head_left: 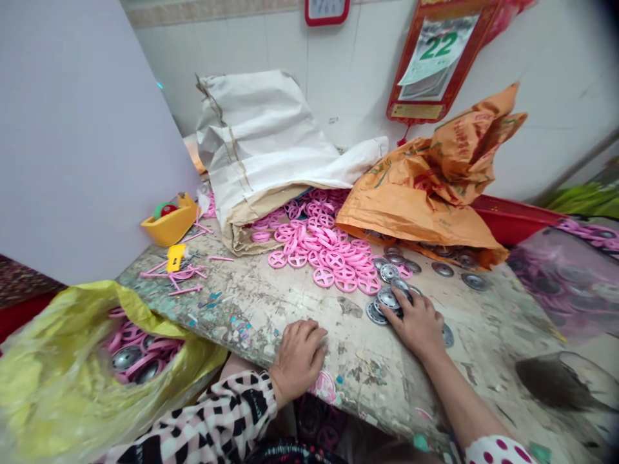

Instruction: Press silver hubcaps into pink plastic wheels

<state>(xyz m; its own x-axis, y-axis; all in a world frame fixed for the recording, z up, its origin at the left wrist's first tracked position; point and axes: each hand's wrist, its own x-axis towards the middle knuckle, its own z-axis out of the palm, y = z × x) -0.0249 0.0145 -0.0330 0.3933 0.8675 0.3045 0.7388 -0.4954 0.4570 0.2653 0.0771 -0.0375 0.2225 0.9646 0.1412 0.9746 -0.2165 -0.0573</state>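
Note:
My left hand rests near the front edge of the worn table, its fingers slightly curled; whether anything is under them is hidden. My right hand lies with fingers spread over a cluster of grey hub discs, touching them. Behind and left of the discs is a heap of pink spoked rings, spilling from a white sack. More grey discs lie at the mouth of an orange bag.
A yellow tape dispenser, a yellow cutter and pink sticks sit at the left. A yellow-green bag of assembled wheels is at lower left. A clear bag of wheels and a dark blurred object are at right.

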